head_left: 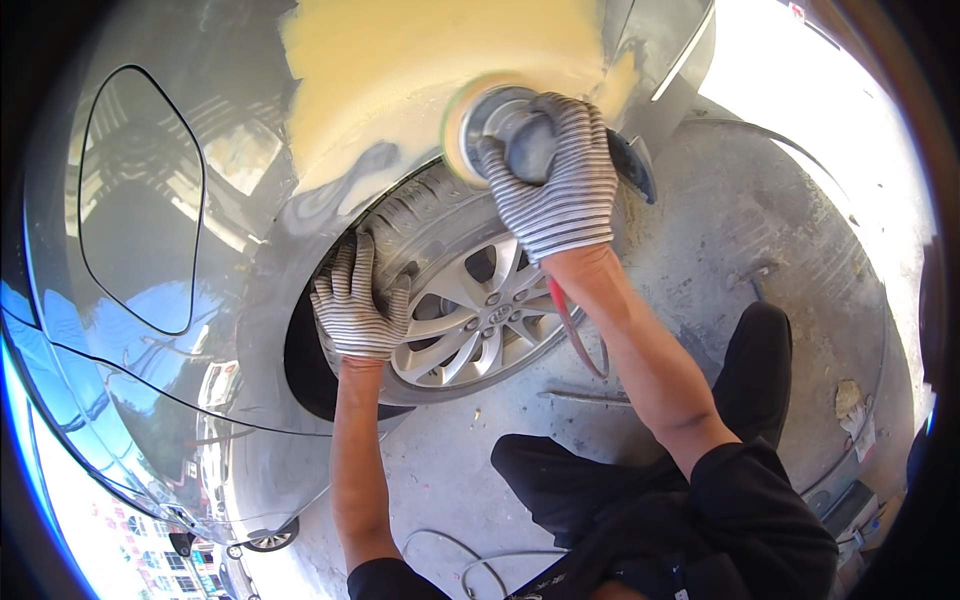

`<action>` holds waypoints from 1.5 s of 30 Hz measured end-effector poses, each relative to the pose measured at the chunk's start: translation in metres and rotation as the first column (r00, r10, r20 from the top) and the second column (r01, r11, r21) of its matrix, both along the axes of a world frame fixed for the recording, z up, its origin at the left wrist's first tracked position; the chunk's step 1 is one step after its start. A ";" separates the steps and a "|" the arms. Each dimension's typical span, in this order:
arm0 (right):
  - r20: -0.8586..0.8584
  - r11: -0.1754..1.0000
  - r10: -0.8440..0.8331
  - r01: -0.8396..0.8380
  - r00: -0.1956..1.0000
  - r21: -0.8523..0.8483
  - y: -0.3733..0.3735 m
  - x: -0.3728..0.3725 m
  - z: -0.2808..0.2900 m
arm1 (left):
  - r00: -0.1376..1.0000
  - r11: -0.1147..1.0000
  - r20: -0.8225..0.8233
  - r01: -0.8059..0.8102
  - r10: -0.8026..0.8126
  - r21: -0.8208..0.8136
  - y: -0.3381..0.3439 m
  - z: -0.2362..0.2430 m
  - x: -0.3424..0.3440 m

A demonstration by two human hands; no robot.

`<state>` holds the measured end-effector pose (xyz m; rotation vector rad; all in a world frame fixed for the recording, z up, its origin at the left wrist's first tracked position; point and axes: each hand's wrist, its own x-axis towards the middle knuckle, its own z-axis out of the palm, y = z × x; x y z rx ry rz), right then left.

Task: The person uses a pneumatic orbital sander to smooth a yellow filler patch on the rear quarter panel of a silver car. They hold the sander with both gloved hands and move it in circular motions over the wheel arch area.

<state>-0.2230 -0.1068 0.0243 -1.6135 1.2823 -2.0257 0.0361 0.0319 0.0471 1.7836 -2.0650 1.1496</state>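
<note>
My right hand [560,185], in a striped glove, is closed over the round head of an air sander [532,147]. The sander's pad meets the yellow body filler [420,60] on the car's rear panel, just above the wheel arch. A red hose [562,300] hangs down behind my right wrist. My left hand [362,300], gloved alike, rests with fingers apart on the tyre [425,215] beside the arch edge. Next to it is the silver alloy wheel [495,315]. Bare grey metal shows between the filler and the arch.
A fuel flap [140,200] lies left on the glossy grey car body. Hoses [470,550] trail over the concrete floor [760,220]. A thin bar [585,398] lies below the wheel. My bent knees are close to the wheel. Boxes and tools stand at lower right.
</note>
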 end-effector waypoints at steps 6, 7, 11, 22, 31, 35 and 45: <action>-0.016 0.998 0.020 -0.021 1.000 -0.067 0.008 0.013 0.009 | 0.999 1.000 -0.027 -0.017 0.017 -0.003 0.000 -0.003 -0.008; -0.020 0.986 0.028 -0.031 0.999 -0.162 0.013 0.018 0.010 | 1.000 1.000 -0.016 -0.006 0.006 -0.017 0.000 -0.004 -0.007; 0.001 0.999 0.016 -0.016 1.000 -0.046 0.008 0.008 0.006 | 1.000 1.000 0.000 -0.018 0.018 -0.016 0.003 -0.004 -0.003; -0.090 0.992 0.026 -0.036 0.996 -0.120 0.017 0.017 0.015 | 0.999 0.998 0.016 -0.043 0.044 -0.037 0.002 -0.007 -0.004; -0.034 0.999 0.026 -0.025 0.999 0.031 -0.001 -0.003 0.003 | 0.999 0.997 0.017 -0.031 0.032 -0.065 -0.004 -0.010 -0.004; -0.070 0.988 0.052 -0.062 0.996 -0.141 0.023 0.022 0.017 | 0.999 0.998 0.003 -0.037 0.037 -0.049 0.003 -0.013 0.004; -0.058 0.999 0.014 -0.016 0.998 -0.035 0.008 0.009 0.005 | 0.998 0.997 0.042 -0.034 0.037 -0.066 -0.002 -0.007 -0.008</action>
